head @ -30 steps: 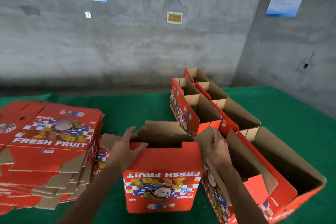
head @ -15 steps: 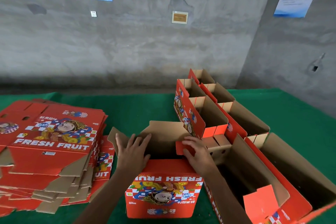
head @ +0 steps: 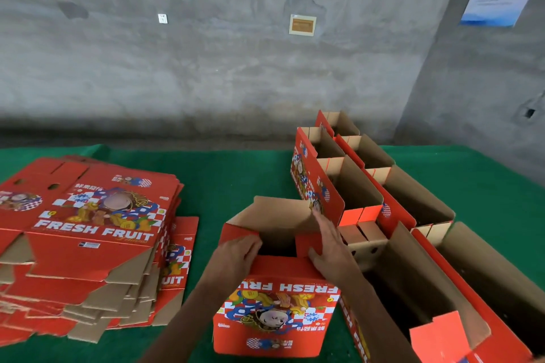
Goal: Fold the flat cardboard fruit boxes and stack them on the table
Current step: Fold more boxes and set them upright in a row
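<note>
A red "FRESH FRUIT" box (head: 274,312) stands upright on the green table (head: 230,180) in front of me, with its top open. My left hand (head: 236,256) lies on its near left corner and presses the red left flap inward. My right hand (head: 330,247) rests with straight fingers against the red right flap, the thumb on the near wall. The brown far flap still stands up. A tall stack of flat red boxes (head: 88,230) lies to the left. Several folded open boxes (head: 339,186) sit in nested rows to the right.
A large open box (head: 442,289) lies right beside the one under my hands, touching it. A grey concrete wall (head: 236,82) with posters runs behind the table. Bare green cloth shows between the flat stack and the folded rows.
The left side flap has come over from standing out to folding inward under my left hand. My right hand has slid along the right flap and straightened its fingers.
</note>
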### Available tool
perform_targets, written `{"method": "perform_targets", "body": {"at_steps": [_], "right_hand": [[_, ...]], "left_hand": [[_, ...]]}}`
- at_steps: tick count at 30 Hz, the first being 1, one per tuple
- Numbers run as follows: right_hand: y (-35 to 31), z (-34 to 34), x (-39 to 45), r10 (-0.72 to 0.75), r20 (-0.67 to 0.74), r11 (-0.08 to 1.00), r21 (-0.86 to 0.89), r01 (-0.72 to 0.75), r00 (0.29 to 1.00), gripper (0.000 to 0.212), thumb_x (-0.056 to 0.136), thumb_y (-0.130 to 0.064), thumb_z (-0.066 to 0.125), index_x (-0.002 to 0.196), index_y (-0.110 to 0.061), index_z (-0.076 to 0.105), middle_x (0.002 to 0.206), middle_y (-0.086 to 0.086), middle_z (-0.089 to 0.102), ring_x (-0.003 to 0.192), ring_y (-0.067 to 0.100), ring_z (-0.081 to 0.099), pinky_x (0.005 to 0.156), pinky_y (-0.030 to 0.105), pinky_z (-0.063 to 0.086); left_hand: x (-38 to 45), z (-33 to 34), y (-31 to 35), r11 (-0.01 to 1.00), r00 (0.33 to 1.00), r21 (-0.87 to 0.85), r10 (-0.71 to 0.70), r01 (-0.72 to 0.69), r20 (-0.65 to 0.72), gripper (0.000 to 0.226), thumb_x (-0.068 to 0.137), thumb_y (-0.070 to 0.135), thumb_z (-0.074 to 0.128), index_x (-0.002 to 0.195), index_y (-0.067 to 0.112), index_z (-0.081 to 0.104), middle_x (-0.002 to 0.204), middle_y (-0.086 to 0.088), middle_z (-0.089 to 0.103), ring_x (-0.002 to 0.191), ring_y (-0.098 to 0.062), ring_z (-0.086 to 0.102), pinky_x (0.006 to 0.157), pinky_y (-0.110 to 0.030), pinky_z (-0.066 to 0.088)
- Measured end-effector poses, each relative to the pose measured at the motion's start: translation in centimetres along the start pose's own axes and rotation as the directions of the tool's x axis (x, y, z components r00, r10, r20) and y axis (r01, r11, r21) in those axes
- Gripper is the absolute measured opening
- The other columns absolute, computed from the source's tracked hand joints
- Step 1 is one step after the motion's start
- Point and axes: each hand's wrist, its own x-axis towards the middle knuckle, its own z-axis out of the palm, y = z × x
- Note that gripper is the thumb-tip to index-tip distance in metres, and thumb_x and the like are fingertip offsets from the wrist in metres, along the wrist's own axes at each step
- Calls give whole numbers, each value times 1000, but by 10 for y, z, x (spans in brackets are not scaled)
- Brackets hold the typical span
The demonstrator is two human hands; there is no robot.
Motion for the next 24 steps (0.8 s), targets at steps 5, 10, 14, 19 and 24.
{"method": "perform_targets", "body": {"at_steps": [5,10,14,19,24], "right_hand": [[10,1,-5,6,-44,997,76,-3,999,43,96,-50,48,136,-58,32,139,-28,42,128,8,52,98,45,57],[9,3,-8,20,-97,996,86,-11,995,45,96,-79,22,115,-50,50,124,-29,52,116,-8,50,91,28,51],[-4,0,-7,95,17,995,-1,-95,995,52,79,-88,50,115,-51,42,118,-31,41,107,-4,48,84,23,38],[-12,-4,-7,144,45,988,-52,-142,989,82,73,-82,68,136,-40,38,136,-15,43,123,7,46,100,31,43],[-28,-2,-2,131,7,947,-298,-123,991,95,74,-79,70,146,-30,33,148,-4,37,139,17,34,115,39,37]], "left_hand": [[4,3,-5,981,990,-161,-124,112,-66,22,103,3,44,116,19,52,108,6,60,95,-10,60,83,-29,51],[8,3,-8,955,955,-239,-223,174,-195,20,97,4,45,103,24,42,102,5,50,93,-14,49,79,-33,46],[12,5,-7,952,952,23,-304,304,22,64,96,60,43,146,21,37,152,-1,38,145,-19,28,118,-51,35],[20,10,-9,922,907,206,-368,328,204,115,80,85,54,162,25,0,172,7,1,158,-16,-6,115,-56,36],[27,17,-3,870,873,287,-458,402,166,122,70,80,71,161,28,8,166,4,11,156,-21,7,107,-56,44]]}}
